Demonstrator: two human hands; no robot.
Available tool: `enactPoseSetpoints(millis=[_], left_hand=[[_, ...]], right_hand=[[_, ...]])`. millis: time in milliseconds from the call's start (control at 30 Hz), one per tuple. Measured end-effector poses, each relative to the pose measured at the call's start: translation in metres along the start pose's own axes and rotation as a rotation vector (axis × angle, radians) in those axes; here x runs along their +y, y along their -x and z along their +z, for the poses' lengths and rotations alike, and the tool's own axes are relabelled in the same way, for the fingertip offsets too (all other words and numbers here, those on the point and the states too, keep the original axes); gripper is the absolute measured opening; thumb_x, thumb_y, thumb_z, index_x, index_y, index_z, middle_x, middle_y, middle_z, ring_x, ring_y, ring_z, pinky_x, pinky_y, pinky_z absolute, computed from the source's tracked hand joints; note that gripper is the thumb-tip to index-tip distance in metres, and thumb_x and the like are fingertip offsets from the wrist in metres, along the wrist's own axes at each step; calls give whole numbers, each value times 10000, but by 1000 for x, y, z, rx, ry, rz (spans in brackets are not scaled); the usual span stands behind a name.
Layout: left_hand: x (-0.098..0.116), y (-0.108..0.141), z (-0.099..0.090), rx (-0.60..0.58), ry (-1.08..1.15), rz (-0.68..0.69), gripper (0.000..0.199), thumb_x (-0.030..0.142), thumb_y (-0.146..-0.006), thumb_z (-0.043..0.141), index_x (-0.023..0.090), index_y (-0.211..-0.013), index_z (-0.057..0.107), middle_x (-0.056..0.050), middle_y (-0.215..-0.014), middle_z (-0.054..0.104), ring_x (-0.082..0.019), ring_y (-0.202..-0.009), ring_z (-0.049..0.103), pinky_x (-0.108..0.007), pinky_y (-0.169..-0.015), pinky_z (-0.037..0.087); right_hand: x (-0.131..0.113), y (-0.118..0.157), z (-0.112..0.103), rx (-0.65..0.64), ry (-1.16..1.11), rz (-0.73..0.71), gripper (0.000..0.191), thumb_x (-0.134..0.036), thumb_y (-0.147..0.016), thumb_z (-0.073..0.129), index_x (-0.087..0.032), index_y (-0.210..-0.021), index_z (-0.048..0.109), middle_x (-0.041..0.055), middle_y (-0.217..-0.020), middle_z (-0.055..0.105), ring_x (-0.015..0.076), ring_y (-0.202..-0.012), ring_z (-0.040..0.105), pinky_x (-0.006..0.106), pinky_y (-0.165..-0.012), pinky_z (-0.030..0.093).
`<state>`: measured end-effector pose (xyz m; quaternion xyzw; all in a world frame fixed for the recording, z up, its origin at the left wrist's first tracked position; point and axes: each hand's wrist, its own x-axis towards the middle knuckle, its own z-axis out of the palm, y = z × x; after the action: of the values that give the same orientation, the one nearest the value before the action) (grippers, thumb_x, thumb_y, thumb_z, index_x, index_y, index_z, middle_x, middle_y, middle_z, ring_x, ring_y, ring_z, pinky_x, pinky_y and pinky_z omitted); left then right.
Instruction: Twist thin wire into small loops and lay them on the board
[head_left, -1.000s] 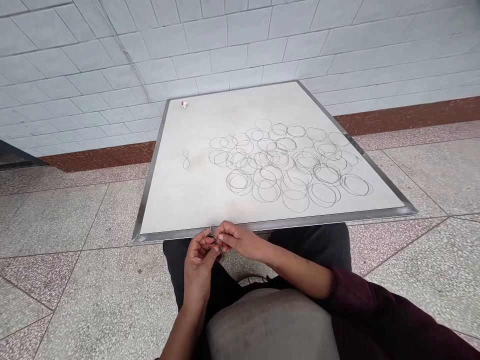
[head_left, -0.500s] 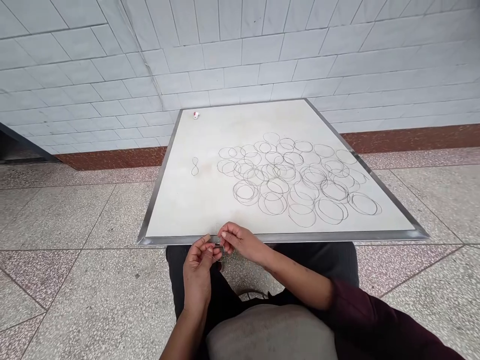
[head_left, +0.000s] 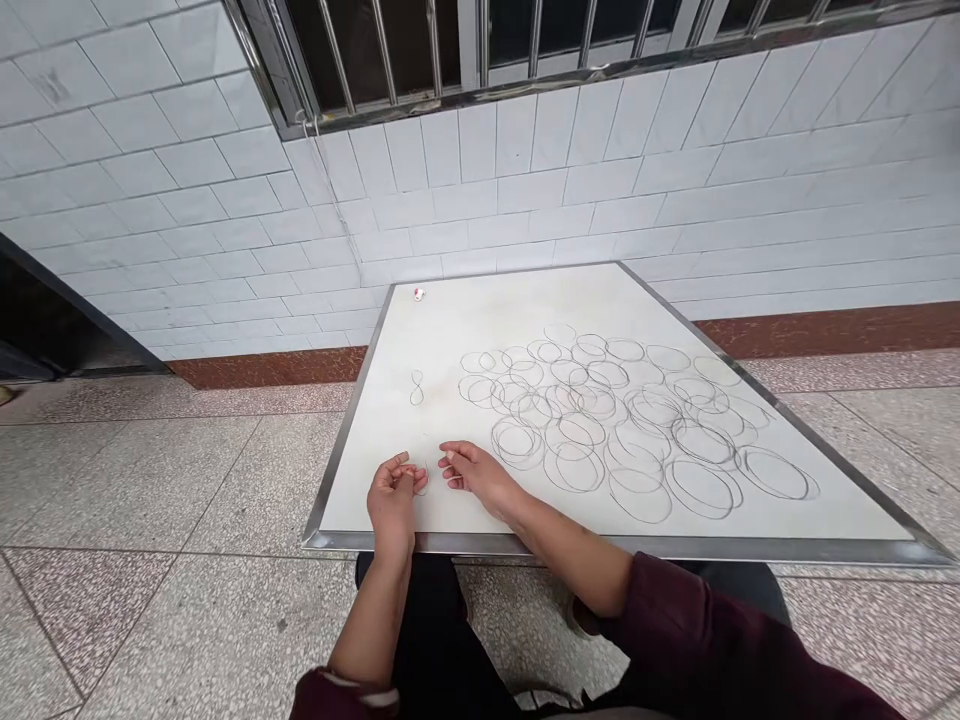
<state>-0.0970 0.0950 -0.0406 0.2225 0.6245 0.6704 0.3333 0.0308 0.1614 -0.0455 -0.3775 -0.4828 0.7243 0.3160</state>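
Observation:
Over the near left part of the white board table (head_left: 480, 510), my left hand (head_left: 394, 490) pinches a thin wire loop (head_left: 426, 480), its outline faint. Just right of it is my right hand (head_left: 472, 472), thumb and fingers slightly apart, with nothing visible between them. Many thin wire rings (head_left: 574, 430) lie overlapping across the middle and right of the board. A small wire figure-eight (head_left: 417, 388) lies alone on the left, beyond my left hand.
A small red and white object (head_left: 418, 294) sits at the board's far left corner. The board has a metal edge (head_left: 630, 547). Behind it stands a tiled wall (head_left: 480, 205) with a barred window (head_left: 510, 60).
Both hands have moved from the board's near edge to over its surface, and my right hand has come away from the left. The view has tilted up, showing the window.

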Motion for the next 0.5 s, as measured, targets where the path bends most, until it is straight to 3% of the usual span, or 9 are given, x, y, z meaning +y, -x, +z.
enactPoseSetpoints(millis=[133, 233, 333, 500], left_hand=[[1, -47, 11, 62, -112, 24, 216, 161, -880, 573, 132, -1088, 625, -30, -862, 628, -141, -779, 684, -341, -795, 582], [4, -73, 19, 75, -246, 21, 310, 296, -917, 596, 152, -1191, 594, -89, -1113, 642, -204, -929, 657, -403, -795, 566], [8, -88, 22, 90, -404, 21, 369, 344, -917, 597, 177, -1246, 573, -109, -1256, 596, -239, -1036, 623, -452, -852, 540], [14, -101, 15, 122, -580, 54, 361, 337, -920, 593, 180, -1244, 575, -109, -1255, 596, -238, -1038, 623, -453, -861, 538]], right_hand=[[11, -6, 1, 29, 40, -71, 213, -282, -838, 572, -174, -1019, 605, 34, -891, 620, 117, -705, 584, 251, -618, 502], [19, -7, 1, 32, 58, -117, 196, -278, -803, 584, -182, -972, 612, 17, -839, 603, 125, -685, 578, 244, -559, 496], [23, -7, 2, 39, 65, -141, 200, -289, -787, 585, -189, -958, 615, 19, -838, 595, 141, -709, 587, 229, -499, 484], [24, -7, 4, 39, 76, -150, 204, -270, -786, 564, -187, -964, 618, 30, -862, 594, 143, -714, 585, 201, -436, 463]])
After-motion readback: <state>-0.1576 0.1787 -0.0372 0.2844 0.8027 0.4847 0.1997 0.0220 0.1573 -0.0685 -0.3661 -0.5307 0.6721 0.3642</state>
